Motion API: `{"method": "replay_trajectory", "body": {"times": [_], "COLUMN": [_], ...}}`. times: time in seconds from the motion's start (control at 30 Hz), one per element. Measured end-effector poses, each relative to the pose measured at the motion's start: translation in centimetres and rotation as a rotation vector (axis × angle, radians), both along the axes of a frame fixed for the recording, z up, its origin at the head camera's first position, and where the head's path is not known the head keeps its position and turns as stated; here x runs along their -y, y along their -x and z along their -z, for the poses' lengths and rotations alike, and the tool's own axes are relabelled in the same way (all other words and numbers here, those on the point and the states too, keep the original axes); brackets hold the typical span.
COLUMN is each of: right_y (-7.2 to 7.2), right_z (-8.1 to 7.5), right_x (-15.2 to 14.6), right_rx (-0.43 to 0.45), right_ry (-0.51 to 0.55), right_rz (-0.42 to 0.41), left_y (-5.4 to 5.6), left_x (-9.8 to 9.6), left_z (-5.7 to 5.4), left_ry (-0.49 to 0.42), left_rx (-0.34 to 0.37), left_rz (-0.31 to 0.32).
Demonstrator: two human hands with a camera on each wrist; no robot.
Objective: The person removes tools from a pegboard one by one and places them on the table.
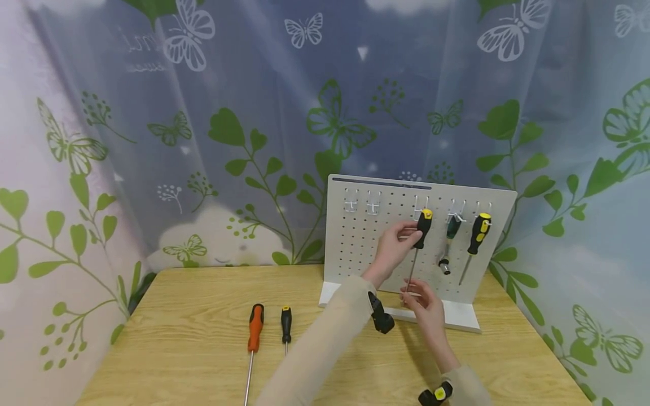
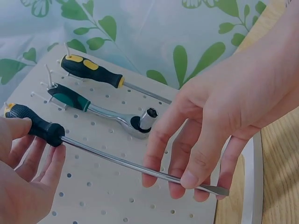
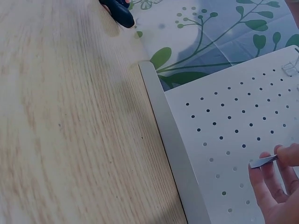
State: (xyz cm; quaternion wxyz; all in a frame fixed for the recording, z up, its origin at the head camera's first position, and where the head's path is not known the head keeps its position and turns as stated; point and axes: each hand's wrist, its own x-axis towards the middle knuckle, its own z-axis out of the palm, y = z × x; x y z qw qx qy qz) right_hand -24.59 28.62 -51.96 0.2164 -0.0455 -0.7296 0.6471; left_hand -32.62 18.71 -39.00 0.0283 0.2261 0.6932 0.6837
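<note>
A black-and-yellow flat-blade screwdriver (image 1: 423,230) is at a hook on the upper part of the white pegboard (image 1: 355,248), its shaft slanting down. My left hand (image 1: 393,251) holds its handle between thumb and fingers. Lower down, my right hand (image 1: 427,310) pinches the shaft near the flat tip (image 3: 263,162). In the left wrist view the handle's end is beside a hook; whether it hangs there I cannot tell. To the right hang a green-and-black ratchet wrench (image 2: 70,97) with a socket and another black-and-yellow screwdriver (image 2: 91,70).
On the wooden table (image 1: 203,293), left of the pegboard, lie an orange-and-black screwdriver (image 1: 256,328) and a smaller black one (image 1: 286,324). Two clear hooks (image 1: 373,203) at the board's upper left hold nothing. A patterned curtain (image 1: 274,135) hangs behind.
</note>
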Motion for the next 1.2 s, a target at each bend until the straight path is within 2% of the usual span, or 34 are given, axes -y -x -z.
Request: {"method": "replay_trajectory", "body": {"times": [0.3,0.57,0.93,1.2], "right_y": [-1.1,-2.2,-3.3,-3.8], "right_z": [-0.3,-0.3,-0.6,-0.3], "right_x": [0.2,-0.1,-0.2,-0.1], "right_rx": [-0.072,-0.147,-0.121,-0.126], "right_ry": [0.015,0.025,-0.002,0.011], "right_rz": [-0.012,-0.058,-0.051,-0.074], "left_y": [-0.3,-0.6,-1.3,-1.9], "left_x": [0.3,0.5,1.0,1.4], "left_z": [-0.1,-0.3,-0.6,-0.4], "left_ry": [-0.011,-0.017,-0.044,-0.045], "left_rx": [0.015,0.048,0.051,0.037], "left_rz": [0.013,0.031,0.075,0.093]}}
